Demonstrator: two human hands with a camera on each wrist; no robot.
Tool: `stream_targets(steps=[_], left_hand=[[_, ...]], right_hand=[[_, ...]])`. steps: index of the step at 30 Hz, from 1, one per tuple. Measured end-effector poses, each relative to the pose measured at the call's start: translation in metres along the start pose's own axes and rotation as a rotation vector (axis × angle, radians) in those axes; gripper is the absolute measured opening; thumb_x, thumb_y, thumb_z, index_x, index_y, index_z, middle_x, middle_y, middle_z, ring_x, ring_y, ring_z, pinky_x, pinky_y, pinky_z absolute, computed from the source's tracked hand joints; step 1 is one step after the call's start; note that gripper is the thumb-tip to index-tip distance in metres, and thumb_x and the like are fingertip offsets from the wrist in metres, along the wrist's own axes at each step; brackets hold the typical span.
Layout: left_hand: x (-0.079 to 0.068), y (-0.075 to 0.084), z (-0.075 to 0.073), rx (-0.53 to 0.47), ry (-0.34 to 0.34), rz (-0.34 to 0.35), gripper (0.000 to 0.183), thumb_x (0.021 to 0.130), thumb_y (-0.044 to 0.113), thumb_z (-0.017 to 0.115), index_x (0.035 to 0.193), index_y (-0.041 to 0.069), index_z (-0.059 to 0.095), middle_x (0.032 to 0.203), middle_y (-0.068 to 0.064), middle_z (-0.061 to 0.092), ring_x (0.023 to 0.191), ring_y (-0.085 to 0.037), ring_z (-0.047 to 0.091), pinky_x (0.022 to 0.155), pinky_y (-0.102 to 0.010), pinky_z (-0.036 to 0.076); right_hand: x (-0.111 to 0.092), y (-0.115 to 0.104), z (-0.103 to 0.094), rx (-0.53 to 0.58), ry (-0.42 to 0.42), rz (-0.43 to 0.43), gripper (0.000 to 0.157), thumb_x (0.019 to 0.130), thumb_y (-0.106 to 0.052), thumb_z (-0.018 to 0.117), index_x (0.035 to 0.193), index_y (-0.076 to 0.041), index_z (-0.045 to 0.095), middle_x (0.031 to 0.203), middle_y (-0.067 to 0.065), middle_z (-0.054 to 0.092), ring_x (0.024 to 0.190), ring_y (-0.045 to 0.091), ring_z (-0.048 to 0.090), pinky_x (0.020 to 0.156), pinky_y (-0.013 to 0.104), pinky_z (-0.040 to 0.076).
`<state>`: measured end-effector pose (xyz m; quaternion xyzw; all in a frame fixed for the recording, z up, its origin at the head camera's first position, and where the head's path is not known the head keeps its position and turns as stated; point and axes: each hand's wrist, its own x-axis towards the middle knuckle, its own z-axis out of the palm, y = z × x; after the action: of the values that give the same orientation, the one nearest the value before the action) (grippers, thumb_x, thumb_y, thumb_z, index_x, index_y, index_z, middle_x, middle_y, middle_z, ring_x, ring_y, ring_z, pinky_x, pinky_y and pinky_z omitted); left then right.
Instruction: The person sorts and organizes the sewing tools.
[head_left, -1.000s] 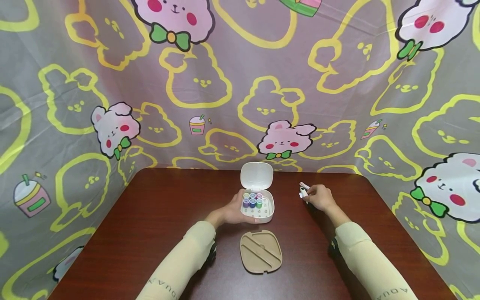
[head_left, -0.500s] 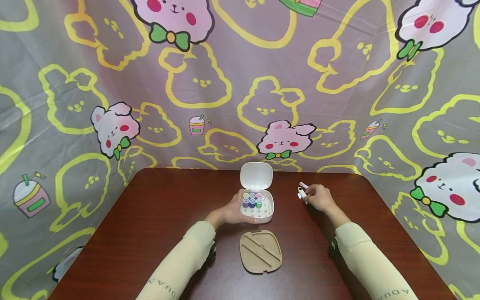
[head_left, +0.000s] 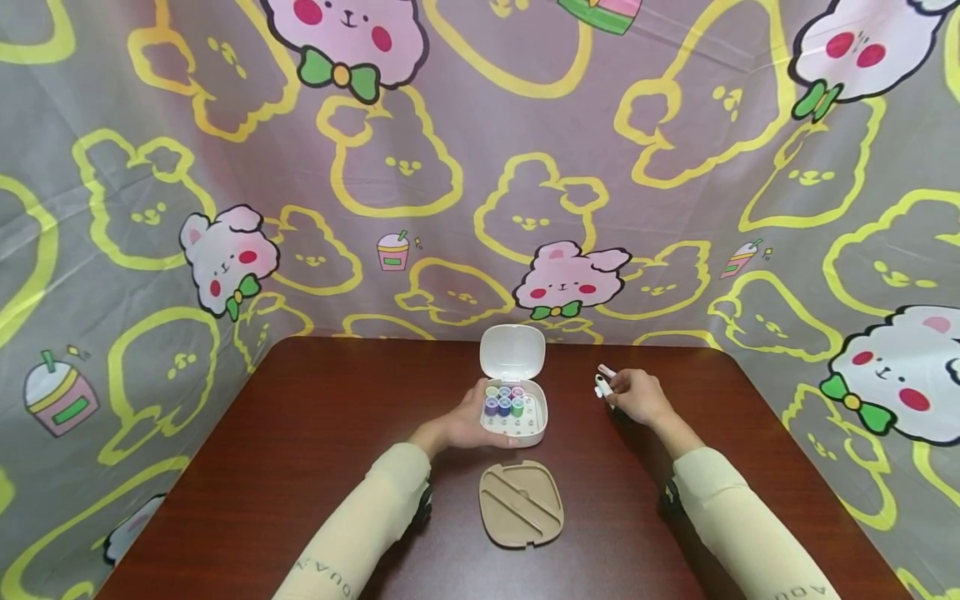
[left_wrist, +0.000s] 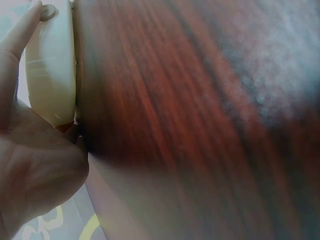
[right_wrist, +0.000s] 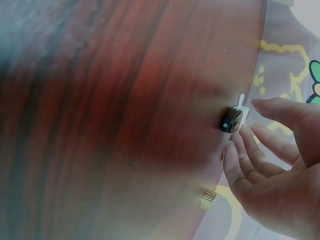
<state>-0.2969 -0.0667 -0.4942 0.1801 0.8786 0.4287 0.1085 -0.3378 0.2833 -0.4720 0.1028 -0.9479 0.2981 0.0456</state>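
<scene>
My left hand (head_left: 468,422) holds a white sewing box (head_left: 538,427) by its near left side, with the thumb along the front wall. Its lid (head_left: 513,353) stands up at the back. Several coloured thread spools (head_left: 505,406) fill the rear pegs; the front pegs are bare. To the right of the box, my right hand (head_left: 641,395) pinches a small white thing (head_left: 604,387) with a black end, low at the table. From the right wrist camera this black-and-white thing (right_wrist: 232,120) shows between thumb and fingertips. What kind of thing it is, I cannot tell.
A tan slotted tray (head_left: 517,518) lies flat in front of the box. Just behind the right hand is a small pinkish item (head_left: 606,369). A gold thimble (right_wrist: 208,199) stands near that hand in the right wrist view. Patterned cloth (head_left: 450,167) hangs round the table (head_left: 315,400).
The small white thing in my right fingers has shifted slightly to the left and turned a little. My left hand and the box stay in place.
</scene>
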Motion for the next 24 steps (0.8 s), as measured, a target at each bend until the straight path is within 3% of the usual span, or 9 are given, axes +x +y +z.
stream_targets(steps=[10, 18, 21, 24], left_hand=[[-0.008, 0.013, -0.004, -0.006, -0.003, 0.002, 0.112, 0.071, 0.038, 0.093, 0.151, 0.007, 0.022, 0.136, -0.015, 0.04, 0.125, -0.027, 0.042, 0.108, -0.046, 0.037], [-0.009, 0.013, -0.004, -0.021, 0.0, 0.017, 0.111, 0.07, 0.036, 0.094, 0.15, 0.005, 0.024, 0.135, -0.017, 0.04, 0.125, -0.029, 0.043, 0.108, -0.048, 0.037], [-0.007, 0.01, -0.004, -0.008, 0.0, 0.017, 0.111, 0.07, 0.038, 0.094, 0.15, 0.008, 0.023, 0.135, -0.016, 0.04, 0.125, -0.027, 0.042, 0.108, -0.046, 0.037], [-0.004, 0.006, -0.001, -0.001, 0.0, 0.011, 0.11, 0.07, 0.04, 0.093, 0.15, 0.011, 0.023, 0.136, -0.015, 0.039, 0.125, -0.026, 0.041, 0.109, -0.045, 0.037]], right_hand=[[-0.004, -0.018, 0.0, -0.001, 0.008, -0.067, 0.017, 0.083, -0.006, 0.074, 0.097, 0.004, 0.071, 0.09, 0.015, 0.073, 0.083, 0.029, 0.067, 0.072, 0.044, 0.051], [-0.008, -0.035, 0.005, 0.035, -0.006, -0.154, 0.019, 0.085, -0.004, 0.076, 0.1, 0.008, 0.071, 0.121, 0.029, 0.068, 0.091, 0.033, 0.07, 0.076, 0.043, 0.054], [-0.01, -0.042, 0.006, 0.05, -0.001, -0.191, 0.019, 0.084, -0.003, 0.077, 0.1, 0.006, 0.071, 0.11, 0.025, 0.071, 0.098, 0.036, 0.068, 0.078, 0.044, 0.053], [-0.013, -0.048, 0.008, 0.056, 0.001, -0.221, 0.019, 0.083, -0.002, 0.078, 0.1, 0.005, 0.071, 0.092, 0.014, 0.072, 0.105, 0.039, 0.065, 0.091, 0.051, 0.051]])
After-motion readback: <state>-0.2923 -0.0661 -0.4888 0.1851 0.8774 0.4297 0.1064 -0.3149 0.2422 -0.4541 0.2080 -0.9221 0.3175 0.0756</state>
